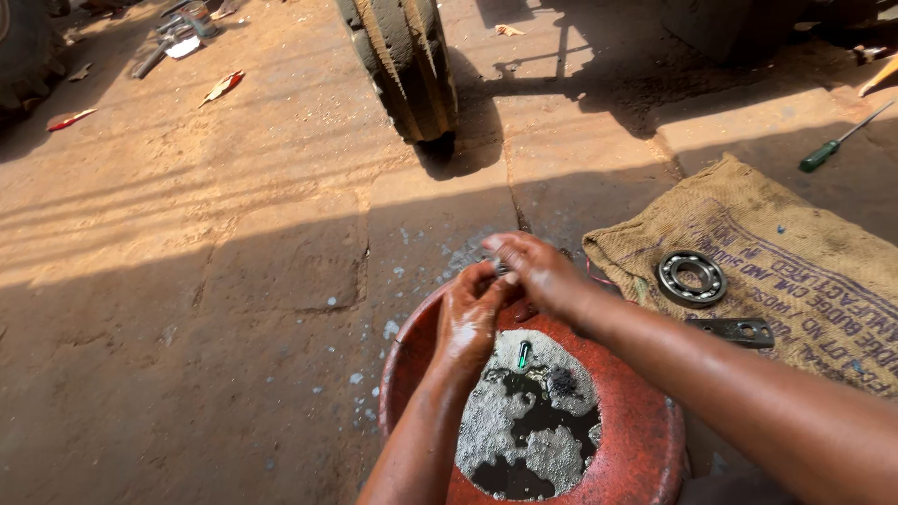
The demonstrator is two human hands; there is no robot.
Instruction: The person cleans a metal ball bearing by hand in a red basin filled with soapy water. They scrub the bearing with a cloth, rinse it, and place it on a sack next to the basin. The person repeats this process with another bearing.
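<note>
My left hand [468, 323] and my right hand [533, 271] meet above the far rim of a red plastic basin [636, 421]. Both are wet and closed together on a small metal part [502, 268] that is mostly hidden between the fingers. The basin holds dark liquid with grey foam [528, 440], and a small green object [525, 353] floats in it. To the right, a steel ball bearing [691, 278] and a flat metal bracket [739, 330] lie on a burlap sack [795, 271].
A large muddy tyre [402, 65] stands upright on the concrete ground beyond the basin. A green-handled screwdriver [832, 145] lies at the right. Scattered tools and red scraps [223, 86] lie at the far left. Another tyre [28, 56] fills the top left corner.
</note>
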